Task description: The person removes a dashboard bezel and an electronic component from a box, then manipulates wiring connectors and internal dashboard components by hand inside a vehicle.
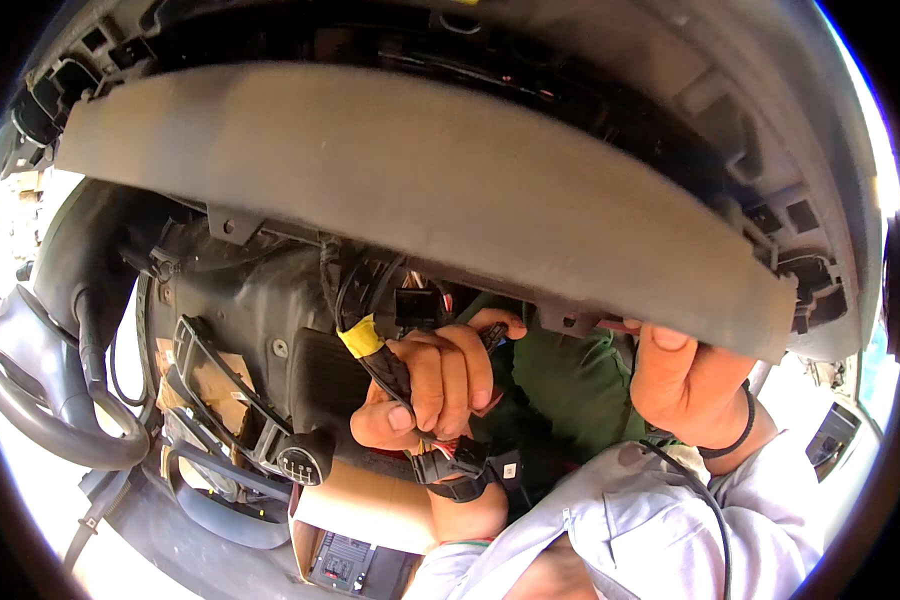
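My left hand (pixel 435 375) is closed around a black wiring harness wrapped in yellow tape (pixel 361 337). Below its fingers hangs a black connector (pixel 448 460) with thin coloured wires entering it. My right hand (pixel 682 385) grips the lower right edge of a long, curved grey trim panel (pixel 400 150), thumb on the front face and the other fingers partly hidden. The panel spans the width of the dashboard, in front of dark openings. Behind its lower edge the harness runs up out of sight.
A steering wheel (pixel 120 445) stands on the left. A gear knob (pixel 305 460) rises from a centre console with its trim loose. Near my left forearm is a cardboard box (pixel 370 495) holding a black module (pixel 342 560). Dashboard structure (pixel 770 110) curves round the far side.
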`<state>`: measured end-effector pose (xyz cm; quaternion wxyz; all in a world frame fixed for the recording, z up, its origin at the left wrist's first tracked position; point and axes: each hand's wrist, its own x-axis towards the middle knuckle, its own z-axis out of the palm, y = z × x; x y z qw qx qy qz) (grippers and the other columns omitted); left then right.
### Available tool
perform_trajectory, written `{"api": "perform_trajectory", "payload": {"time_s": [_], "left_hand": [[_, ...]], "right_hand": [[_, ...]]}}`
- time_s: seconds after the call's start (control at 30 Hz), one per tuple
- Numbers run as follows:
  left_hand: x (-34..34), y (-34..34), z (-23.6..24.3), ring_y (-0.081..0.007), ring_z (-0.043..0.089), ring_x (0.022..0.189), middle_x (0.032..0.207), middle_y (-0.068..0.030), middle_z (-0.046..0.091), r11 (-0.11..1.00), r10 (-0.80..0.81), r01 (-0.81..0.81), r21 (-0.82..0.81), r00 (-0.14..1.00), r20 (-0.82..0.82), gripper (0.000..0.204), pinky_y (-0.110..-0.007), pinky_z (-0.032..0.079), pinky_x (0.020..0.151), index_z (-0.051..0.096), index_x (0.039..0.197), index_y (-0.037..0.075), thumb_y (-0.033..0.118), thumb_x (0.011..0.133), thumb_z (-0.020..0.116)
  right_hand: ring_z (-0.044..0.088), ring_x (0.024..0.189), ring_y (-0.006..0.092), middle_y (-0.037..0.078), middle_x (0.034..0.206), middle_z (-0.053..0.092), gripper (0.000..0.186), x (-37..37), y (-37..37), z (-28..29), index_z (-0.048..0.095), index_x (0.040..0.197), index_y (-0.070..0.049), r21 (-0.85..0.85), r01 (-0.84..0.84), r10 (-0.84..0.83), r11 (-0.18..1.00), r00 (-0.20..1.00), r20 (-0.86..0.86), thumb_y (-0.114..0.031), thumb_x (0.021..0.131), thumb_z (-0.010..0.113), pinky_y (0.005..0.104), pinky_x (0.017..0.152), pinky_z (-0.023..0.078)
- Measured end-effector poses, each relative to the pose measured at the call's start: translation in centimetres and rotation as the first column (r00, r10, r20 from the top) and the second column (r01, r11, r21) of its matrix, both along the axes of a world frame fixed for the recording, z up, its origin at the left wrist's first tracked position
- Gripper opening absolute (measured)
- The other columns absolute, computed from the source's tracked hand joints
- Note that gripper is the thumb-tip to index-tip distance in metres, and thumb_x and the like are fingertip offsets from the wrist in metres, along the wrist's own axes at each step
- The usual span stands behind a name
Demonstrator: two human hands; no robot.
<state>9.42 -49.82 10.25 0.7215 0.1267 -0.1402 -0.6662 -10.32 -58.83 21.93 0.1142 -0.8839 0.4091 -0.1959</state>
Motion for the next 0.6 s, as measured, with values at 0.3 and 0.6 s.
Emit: {"api": "perform_trajectory", "payload": {"time_s": [0.3, 0.6], "left_hand": [[-0.5, -1.3, 0.3, -0.0196, 0.048, 0.057, 0.046, 0.0016, 0.044, 0.991, 0.076, -0.068, -0.115, 0.995, 0.067, 0.033, -0.052, 0.039, 0.087, 0.045, 0.056, 0.02, 0.036, 0.08, 0.061], [-0.4, -1.3, 0.3, -0.0213, 0.048, 0.062, 0.054, -0.0012, 0.052, 0.995, 0.09, -0.081, -0.057, 0.981, 0.169, 0.028, -0.051, 0.035, 0.094, 0.045, 0.058, 0.019, 0.031, 0.079, 0.06]], "right_hand": [[0.067, 0.072, 0.0274, 0.01, 0.084, 0.069, 0.016, 0.7, 0.1, -1.1, 0.07, 0.097, 0.0, 0.259, 0.107, -0.19, 0.96, 0.929, 0.318, -0.014, 0.09, 0.065, 0.0344, 0.065, 0.052], [0.05, 0.063, 0.0103, 0.005, 0.08, 0.051, 0.032, 0.4, 0.2, -1.2, 0.046, 0.115, -0.002, 0.156, 0.109, -0.13, 0.982, 0.983, 0.132, -0.032, 0.104, 0.045, 0.0274, 0.06, 0.054]]}}
